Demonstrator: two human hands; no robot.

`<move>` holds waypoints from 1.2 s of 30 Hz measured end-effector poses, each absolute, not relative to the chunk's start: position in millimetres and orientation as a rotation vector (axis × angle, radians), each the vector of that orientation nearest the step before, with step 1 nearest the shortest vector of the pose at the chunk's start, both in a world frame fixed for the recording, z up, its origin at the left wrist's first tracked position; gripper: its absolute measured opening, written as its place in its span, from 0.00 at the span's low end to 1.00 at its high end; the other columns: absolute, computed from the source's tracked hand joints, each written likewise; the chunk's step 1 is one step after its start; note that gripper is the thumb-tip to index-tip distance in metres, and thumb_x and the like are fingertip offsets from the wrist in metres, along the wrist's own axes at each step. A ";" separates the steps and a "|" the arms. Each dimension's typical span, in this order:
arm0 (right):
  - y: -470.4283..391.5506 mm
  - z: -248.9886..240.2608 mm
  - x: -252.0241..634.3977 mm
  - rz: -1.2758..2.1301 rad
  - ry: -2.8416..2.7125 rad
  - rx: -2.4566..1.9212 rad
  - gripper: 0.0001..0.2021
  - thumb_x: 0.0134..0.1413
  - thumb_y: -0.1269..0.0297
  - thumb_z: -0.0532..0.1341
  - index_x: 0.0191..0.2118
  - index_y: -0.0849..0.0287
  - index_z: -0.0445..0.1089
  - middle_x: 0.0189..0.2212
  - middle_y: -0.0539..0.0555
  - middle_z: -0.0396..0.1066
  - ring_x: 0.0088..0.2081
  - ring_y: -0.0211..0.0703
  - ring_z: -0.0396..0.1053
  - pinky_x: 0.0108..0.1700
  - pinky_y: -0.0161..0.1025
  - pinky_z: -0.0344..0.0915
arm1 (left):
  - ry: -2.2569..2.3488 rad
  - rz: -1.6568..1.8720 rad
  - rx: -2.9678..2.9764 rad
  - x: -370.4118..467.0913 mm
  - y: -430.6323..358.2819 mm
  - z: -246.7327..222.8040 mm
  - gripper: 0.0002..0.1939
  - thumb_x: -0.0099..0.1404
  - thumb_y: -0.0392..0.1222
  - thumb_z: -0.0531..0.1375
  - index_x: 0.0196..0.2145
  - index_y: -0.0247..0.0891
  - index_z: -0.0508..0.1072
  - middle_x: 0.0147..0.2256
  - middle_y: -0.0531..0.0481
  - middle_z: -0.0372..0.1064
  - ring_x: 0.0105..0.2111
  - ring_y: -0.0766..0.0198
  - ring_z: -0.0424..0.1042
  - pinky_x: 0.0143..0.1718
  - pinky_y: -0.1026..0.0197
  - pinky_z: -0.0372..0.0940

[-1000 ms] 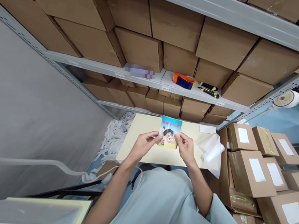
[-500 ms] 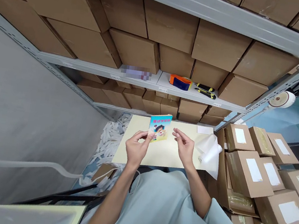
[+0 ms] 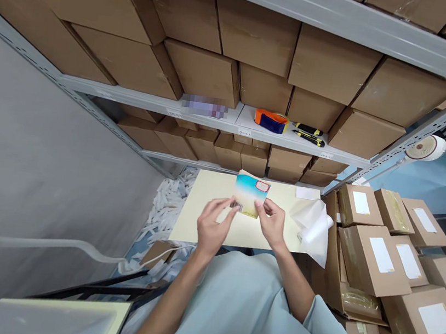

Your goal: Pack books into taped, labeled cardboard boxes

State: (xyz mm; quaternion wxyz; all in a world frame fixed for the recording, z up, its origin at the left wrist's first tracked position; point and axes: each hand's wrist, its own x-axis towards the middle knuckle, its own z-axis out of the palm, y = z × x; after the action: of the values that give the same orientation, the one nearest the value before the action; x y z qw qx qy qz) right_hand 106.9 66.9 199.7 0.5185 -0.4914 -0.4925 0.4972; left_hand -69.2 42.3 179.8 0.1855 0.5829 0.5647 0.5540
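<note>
A small booklet [image 3: 250, 193] is upright above the cream table [image 3: 194, 212], its back cover facing me, with a blue-to-yellow fade, a red-framed label and a barcode. My right hand [image 3: 273, 224] grips its lower right edge, thumb on the cover and fingers behind. At the lower left corner is my left hand [image 3: 213, 229], thumb and forefinger apart around the corner near the barcode; they do not look closed on it.
Crumpled white wrapping [image 3: 314, 229] and a white card [image 3: 307, 193] lie at the table's right. A tape dispenser [image 3: 271, 121] and box cutters [image 3: 309, 135] sit on the shelf ahead. Labelled cartons [image 3: 379, 261] are stacked right; paper strips [image 3: 163, 203] heap left.
The booklet has turned from front cover to back cover and shifted right. My right hand has taken hold of it, while my left hand has loosened its grip and moved slightly right.
</note>
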 end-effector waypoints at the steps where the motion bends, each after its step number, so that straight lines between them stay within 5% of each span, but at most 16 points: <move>1: 69.8 200.8 111.9 1.214 -1.191 -1.174 0.29 0.58 0.31 0.71 0.28 0.56 0.75 0.24 0.50 0.71 0.33 0.45 0.72 0.38 0.39 0.74 | 1.620 1.551 1.546 -76.0 46.6 181.5 0.18 0.73 0.55 0.70 0.53 0.43 0.86 0.49 0.41 0.82 0.48 0.52 0.81 0.52 0.49 0.78; 4: 74.6 203.0 120.0 1.275 -1.217 -1.145 0.31 0.56 0.29 0.72 0.28 0.56 0.74 0.24 0.50 0.70 0.32 0.45 0.71 0.34 0.38 0.71 | 1.488 1.372 1.345 -87.7 56.7 187.0 0.24 0.68 0.62 0.71 0.49 0.39 0.87 0.49 0.41 0.82 0.45 0.53 0.81 0.47 0.53 0.78; 9: 78.7 198.2 117.6 1.288 -1.181 -1.152 0.30 0.56 0.31 0.73 0.31 0.58 0.77 0.27 0.51 0.75 0.32 0.44 0.73 0.34 0.38 0.72 | 1.413 1.275 1.300 -74.8 53.7 192.3 0.21 0.69 0.62 0.70 0.34 0.39 0.85 0.35 0.46 0.79 0.37 0.57 0.78 0.42 0.58 0.74; 14: 76.9 194.8 116.3 1.119 -1.032 -1.229 0.28 0.58 0.35 0.73 0.47 0.58 0.85 0.44 0.58 0.87 0.49 0.56 0.83 0.55 0.49 0.82 | 1.540 1.396 1.303 -64.3 56.6 191.2 0.17 0.68 0.58 0.70 0.35 0.40 0.87 0.35 0.47 0.80 0.37 0.58 0.78 0.43 0.58 0.76; 18: 65.1 189.8 105.5 1.041 -0.990 -1.298 0.28 0.61 0.40 0.73 0.57 0.55 0.84 0.58 0.60 0.84 0.58 0.59 0.83 0.63 0.54 0.80 | 1.611 1.467 1.318 -55.3 61.0 184.1 0.16 0.70 0.56 0.70 0.38 0.41 0.89 0.35 0.47 0.80 0.36 0.58 0.78 0.42 0.57 0.76; 23: 62.4 165.0 83.8 1.194 -1.051 -1.310 0.27 0.62 0.36 0.70 0.49 0.57 0.81 0.44 0.58 0.85 0.47 0.52 0.84 0.52 0.45 0.81 | 1.427 1.295 1.523 -38.5 52.5 164.4 0.14 0.73 0.53 0.66 0.47 0.45 0.89 0.44 0.43 0.81 0.46 0.53 0.81 0.52 0.51 0.78; 27: 75.6 146.3 84.0 1.203 -1.067 -1.406 0.29 0.66 0.30 0.63 0.37 0.55 0.73 0.28 0.52 0.74 0.34 0.45 0.75 0.37 0.38 0.75 | 1.548 1.200 1.429 -63.6 59.2 134.3 0.20 0.71 0.54 0.69 0.56 0.45 0.85 0.52 0.40 0.81 0.52 0.51 0.81 0.56 0.47 0.77; 32: 92.6 127.1 71.1 1.362 -1.070 -1.381 0.28 0.64 0.31 0.65 0.41 0.56 0.74 0.31 0.53 0.76 0.33 0.45 0.75 0.36 0.38 0.73 | 1.479 1.037 0.968 -123.6 78.4 87.6 0.33 0.62 0.68 0.72 0.51 0.37 0.84 0.48 0.37 0.83 0.45 0.51 0.82 0.46 0.50 0.80; 36: 108.3 96.9 36.0 1.517 -1.045 -1.410 0.27 0.64 0.34 0.66 0.46 0.57 0.75 0.35 0.54 0.81 0.34 0.45 0.79 0.35 0.38 0.75 | 1.492 1.009 0.777 -164.8 90.2 55.5 0.35 0.55 0.71 0.75 0.46 0.37 0.85 0.42 0.40 0.84 0.40 0.53 0.81 0.40 0.54 0.78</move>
State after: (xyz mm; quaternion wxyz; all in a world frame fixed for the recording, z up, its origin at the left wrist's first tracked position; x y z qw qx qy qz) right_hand 36.0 108.3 96.9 0.3996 -0.5573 -0.4128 0.5994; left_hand -164.8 90.2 55.5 0.5564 0.3290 0.6321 0.4274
